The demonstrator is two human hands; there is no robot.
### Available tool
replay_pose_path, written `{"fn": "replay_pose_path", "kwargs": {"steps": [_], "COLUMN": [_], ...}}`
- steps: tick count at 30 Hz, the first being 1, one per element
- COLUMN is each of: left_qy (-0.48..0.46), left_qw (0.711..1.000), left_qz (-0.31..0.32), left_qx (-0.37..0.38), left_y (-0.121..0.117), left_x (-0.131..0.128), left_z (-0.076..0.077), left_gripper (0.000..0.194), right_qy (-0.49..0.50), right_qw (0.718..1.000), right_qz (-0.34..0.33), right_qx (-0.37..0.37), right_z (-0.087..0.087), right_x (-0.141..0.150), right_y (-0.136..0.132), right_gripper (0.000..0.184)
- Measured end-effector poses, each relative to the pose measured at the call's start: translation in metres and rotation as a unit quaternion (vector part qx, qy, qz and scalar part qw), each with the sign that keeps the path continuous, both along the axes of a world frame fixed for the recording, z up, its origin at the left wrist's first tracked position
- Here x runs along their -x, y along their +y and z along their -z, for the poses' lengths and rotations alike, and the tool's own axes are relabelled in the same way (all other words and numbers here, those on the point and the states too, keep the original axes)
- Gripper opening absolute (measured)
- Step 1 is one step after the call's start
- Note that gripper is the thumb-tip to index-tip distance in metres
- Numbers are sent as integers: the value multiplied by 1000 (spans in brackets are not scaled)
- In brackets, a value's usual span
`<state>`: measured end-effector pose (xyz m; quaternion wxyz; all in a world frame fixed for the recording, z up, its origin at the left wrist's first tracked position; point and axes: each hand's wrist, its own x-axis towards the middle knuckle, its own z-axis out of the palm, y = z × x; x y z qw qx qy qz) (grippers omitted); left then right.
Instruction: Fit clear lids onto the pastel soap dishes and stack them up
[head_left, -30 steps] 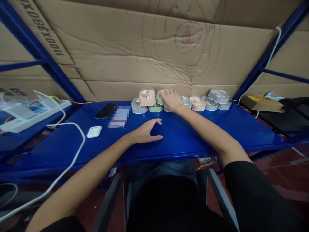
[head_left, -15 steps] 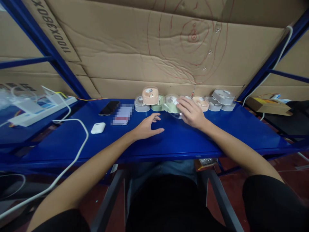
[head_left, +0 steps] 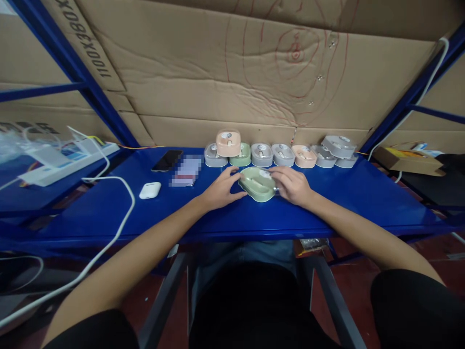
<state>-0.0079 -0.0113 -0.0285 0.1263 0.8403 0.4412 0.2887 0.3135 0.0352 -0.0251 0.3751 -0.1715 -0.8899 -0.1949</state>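
Between my hands, just above the blue shelf top, is a tilted light green plastic box (head_left: 258,188) with a clear lid and a round white sticker. My right hand (head_left: 295,186) grips its right side, some of the fingers hidden behind the lid. At its left edge, my left hand (head_left: 222,190) has the thumb in front and the fingers behind. Behind the hands stands a row of similar lidded boxes, among them a grey box (head_left: 262,155), a second green box (head_left: 242,156) and a peach box (head_left: 304,156). Another peach box (head_left: 228,144) rests on top at the left.
A dark phone (head_left: 167,161), a blurred-out pale item (head_left: 186,170) and a white earphone case (head_left: 150,190) lie left on the shelf top (head_left: 145,218). Further left are a white power strip (head_left: 72,167) and cable (head_left: 125,194). Cardboard (head_left: 181,72) walls the back.
My right hand has brought the green box from the row toward me and lower. The left hand has met its left edge. The boxes behind now show fully.
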Motion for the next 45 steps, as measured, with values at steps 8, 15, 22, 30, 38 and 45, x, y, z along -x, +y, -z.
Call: {"fn": "replay_pose_path", "kwargs": {"steps": [8,15,22,30,38,45], "left_qy": [8,44,33,-4,-51,39], "left_qw": [999,995,991,994,996,984], "left_qz": [32,85,118,103,-73,-172], "left_qx": [34,40,45,46,-29,-6], "left_y": [-7,-10,-9,-7,13,28], "left_x": [8,6,7,7,29,43], "left_z": [-18,-18,-12,-11,-12,1], "left_gripper": [64,60,49,37,53,59], "right_qy": [-84,-158,-170,-156,-86,-108], "right_qw": [963,940,931,923,930,928], "right_qz": [99,57,45,22,155,189], "right_qx": [236,297,320,350,323,301], "right_z": [-15,-11,-5,-10,-2,1], "right_x": [-17,-29,-37,-38,-9,5], "right_y": [18,36,49,50,36,29], "right_gripper": [47,71,99,98,92,85]}}
